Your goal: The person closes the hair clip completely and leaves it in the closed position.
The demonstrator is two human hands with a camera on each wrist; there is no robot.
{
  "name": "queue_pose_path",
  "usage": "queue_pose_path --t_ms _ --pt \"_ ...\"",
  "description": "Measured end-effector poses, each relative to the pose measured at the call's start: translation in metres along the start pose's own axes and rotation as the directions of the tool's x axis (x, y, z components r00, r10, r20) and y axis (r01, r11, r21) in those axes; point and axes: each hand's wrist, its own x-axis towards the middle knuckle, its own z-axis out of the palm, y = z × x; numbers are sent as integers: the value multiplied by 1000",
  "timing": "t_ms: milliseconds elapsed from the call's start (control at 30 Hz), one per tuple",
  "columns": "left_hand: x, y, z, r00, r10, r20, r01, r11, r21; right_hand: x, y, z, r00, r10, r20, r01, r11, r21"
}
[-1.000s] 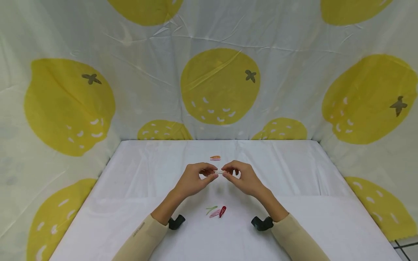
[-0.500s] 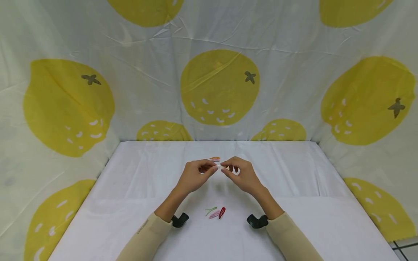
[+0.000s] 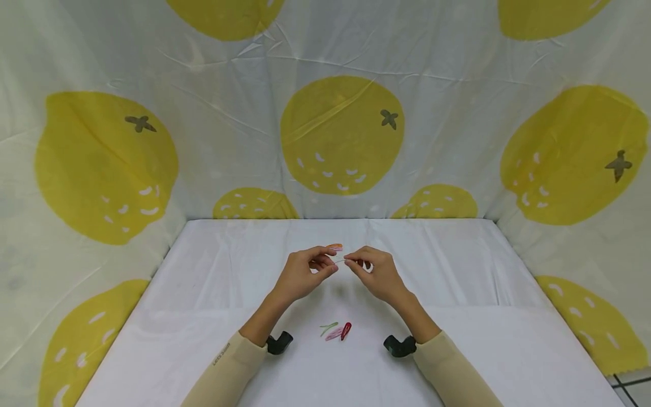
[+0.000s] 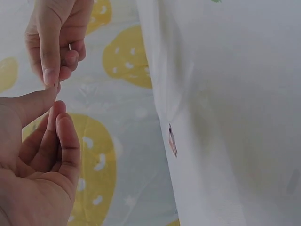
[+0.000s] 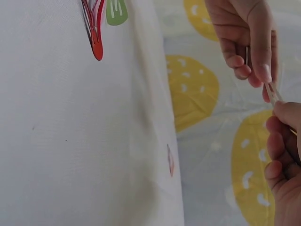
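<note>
Between both hands, above the table, is a thin pale hair clip [image 3: 340, 261], clearest in the right wrist view as a whitish clip [image 5: 273, 92]. My left hand [image 3: 305, 272] pinches one end, its index finger raised off the thumb. The other end is between the thumb and fingers of my right hand [image 3: 376, 274]. A thin pale sliver [image 5: 247, 55] shows among the left hand's curled fingers, and a small gold edge [image 5: 293, 132] at the right hand. Nearer the body lie a green hair clip [image 3: 329, 327], a pink hair clip [image 3: 334, 334] and a red hair clip [image 3: 346, 331].
Behind the hands, orange and pink hair clips [image 3: 334, 247] lie on the white-covered table [image 3: 203, 277], partly overlapped by the left fingers. A lemon-print curtain [image 3: 229, 124] rises at the back and sides. Dark wrist mounts [image 3: 280, 343] jut inward from the sleeves.
Both hands have moved slightly away from the body with the pale hair clip. The left index finger has lifted from the thumb, and the clip now looks like a thin line.
</note>
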Motion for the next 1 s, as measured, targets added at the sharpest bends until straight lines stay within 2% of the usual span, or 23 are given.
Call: queue_pose_path --t_ms 133,333,700,1000 --pt "1 -2 0 999 47 10 -47 999 -14 1 -1 0 1000 11 -7 -11 1000 10" --pt "0 -2 -1 998 57 18 -57 998 -12 2 -2 -1 1000 -6 -12 6 1000 20" --pt "0 -2 -1 994 105 -30 -106 994 -26 1 -4 -4 1000 9 -11 -9 999 30" --pt "-1 -3 -1 995 97 -38 -99 995 -28 1 -4 -5 1000 10 -4 -10 999 53"
